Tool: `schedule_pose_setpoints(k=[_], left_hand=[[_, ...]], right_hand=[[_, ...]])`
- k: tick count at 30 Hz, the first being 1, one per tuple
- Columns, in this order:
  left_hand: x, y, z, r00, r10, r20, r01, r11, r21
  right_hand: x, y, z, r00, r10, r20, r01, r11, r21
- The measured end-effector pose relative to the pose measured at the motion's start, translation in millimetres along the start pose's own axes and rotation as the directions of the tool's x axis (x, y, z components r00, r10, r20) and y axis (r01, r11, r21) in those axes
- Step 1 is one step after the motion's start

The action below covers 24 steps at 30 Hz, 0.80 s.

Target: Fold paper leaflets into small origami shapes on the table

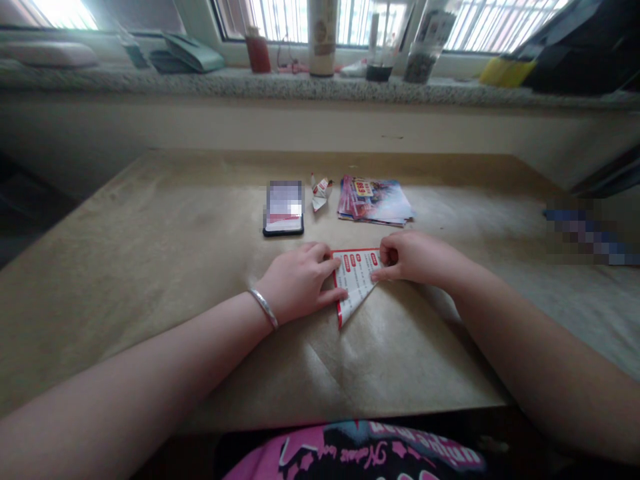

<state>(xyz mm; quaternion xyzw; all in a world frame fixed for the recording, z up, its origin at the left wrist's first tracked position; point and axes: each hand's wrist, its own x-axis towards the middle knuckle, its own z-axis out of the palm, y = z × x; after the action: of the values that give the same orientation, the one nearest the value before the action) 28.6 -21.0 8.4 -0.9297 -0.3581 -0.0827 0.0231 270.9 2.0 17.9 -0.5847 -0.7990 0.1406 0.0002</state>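
A printed paper sheet folded into a triangle (356, 283) lies on the brown paper-covered table (150, 267). My left hand (297, 280) rests on its left edge with the fingers curled and pressing down; a silver bangle sits on that wrist. My right hand (415, 257) pinches the sheet's upper right corner, index finger pressing along the fold. Behind the sheet are a small folded paper figure (320, 192) and a stack of colourful leaflets (375, 200).
A phone (284, 208) lies face up behind my left hand. A stone windowsill (300, 83) at the back holds a red cup, a tall tin, jars and a book. A blurred blue object (590, 230) lies at the table's right edge.
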Motion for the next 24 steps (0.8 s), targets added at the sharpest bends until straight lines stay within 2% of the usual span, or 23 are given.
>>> schedule_pose_setpoints(k=[11,24], left_hand=[[0.8,-0.6,0.2,1.000,-0.001,0.015,0.001,1.000,-0.015],[0.9,-0.8,0.4,0.999,-0.014,0.033,0.015,0.999,-0.028]], right_hand=[[6.9,24.5,1.2,0.984,0.178,0.019,-0.179,0.984,0.028],[8.8,34.7,-3.7,0.958,0.283,0.033,-0.284,0.959,0.020]])
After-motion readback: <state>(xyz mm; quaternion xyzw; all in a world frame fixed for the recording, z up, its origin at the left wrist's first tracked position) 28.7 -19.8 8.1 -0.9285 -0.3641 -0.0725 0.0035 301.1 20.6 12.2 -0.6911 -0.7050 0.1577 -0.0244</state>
